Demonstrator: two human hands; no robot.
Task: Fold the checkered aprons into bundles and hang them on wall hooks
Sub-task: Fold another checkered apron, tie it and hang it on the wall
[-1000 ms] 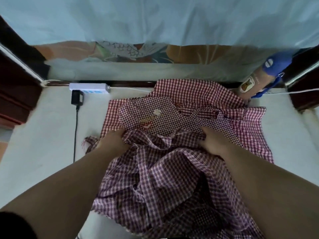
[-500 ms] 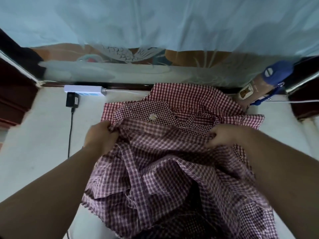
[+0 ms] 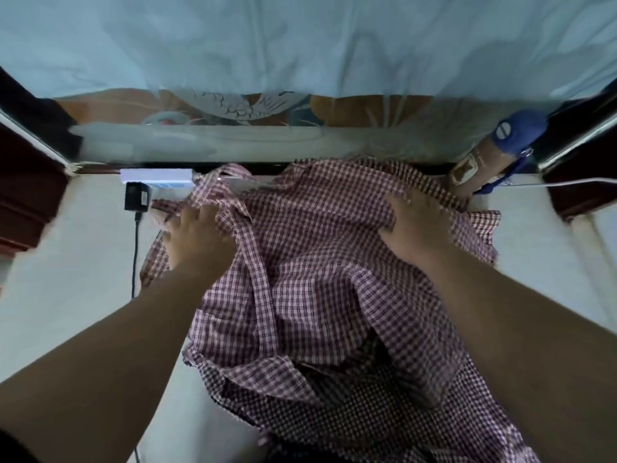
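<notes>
While my left hand (image 3: 197, 240) and right hand (image 3: 417, 225) press flat, fingers spread, the checkered apron (image 3: 317, 279) feels light and limp; I'd pinch its corners

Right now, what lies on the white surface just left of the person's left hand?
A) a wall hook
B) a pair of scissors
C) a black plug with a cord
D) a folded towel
C: a black plug with its cord running toward the camera sits beside the left hand, below a white power strip.

Checkered aprons (image 3: 320, 279) cut off below; bottle (image 3: 480, 162) base hidden.
</notes>
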